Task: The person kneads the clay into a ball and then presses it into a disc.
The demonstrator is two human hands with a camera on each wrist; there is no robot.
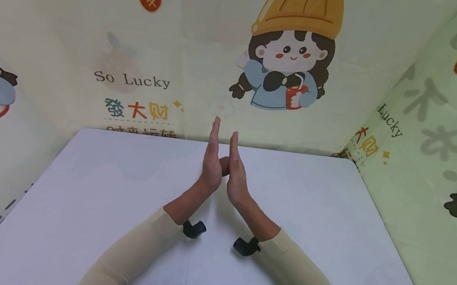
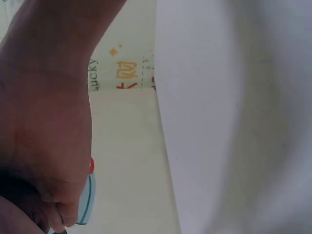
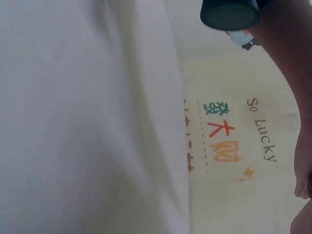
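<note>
In the head view, both hands are raised above the middle of the table, palms turned towards each other. My left hand [image 1: 212,164] points upward, its visible fingers straight. Close on its right, my right hand [image 1: 237,176] stands the same way, slightly lower. Between the palms shows a rounded brown shape [image 1: 224,166]; I cannot tell whether it is a thing or fingers in shadow. The left wrist view shows the right hand [image 2: 44,131], with a dark gap by its fingers. At the right wrist view's edge, the left hand [image 3: 304,161] is partly cut off.
A white table [image 1: 146,166] lies under the arms. Behind it rises a cream printed cloth [image 1: 208,57] with cartoon figures and lettering, and similar cloth stands at both sides. Dark camera mounts [image 1: 194,229] sit at the wrists, by the cream sleeves [image 1: 133,248].
</note>
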